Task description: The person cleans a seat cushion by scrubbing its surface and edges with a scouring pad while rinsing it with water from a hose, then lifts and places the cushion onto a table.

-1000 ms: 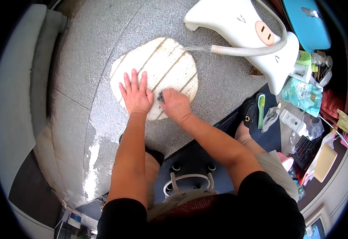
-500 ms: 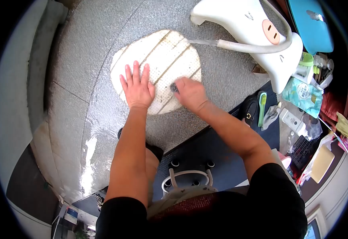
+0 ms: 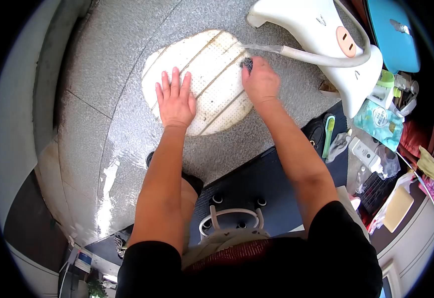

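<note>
A white, roughly round mat (image 3: 222, 82) with dark stripes and small dots lies flat on the wet grey stone floor. My left hand (image 3: 176, 106) presses on its left part, palm down with the fingers spread. At the mat's right edge, my right hand (image 3: 262, 83) is closed around a dark scouring pad (image 3: 248, 63), most of which the fingers hide. Just above that hand, a pale hose (image 3: 316, 58) lets a stream of water run onto the mat's upper right edge.
The hose lies across a white plastic stool (image 3: 296, 22) with a pig's snout. A blue basin (image 3: 393, 35), a green-handled brush (image 3: 329, 135), a white bottle (image 3: 366, 153) and a teal packet (image 3: 378, 121) are on the right. Near my body is a wheeled seat frame (image 3: 234, 218).
My right hand has moved with the scouring pad from the mat's lower middle up and right to its edge. My left hand stays spread on the mat. The view has shifted slightly.
</note>
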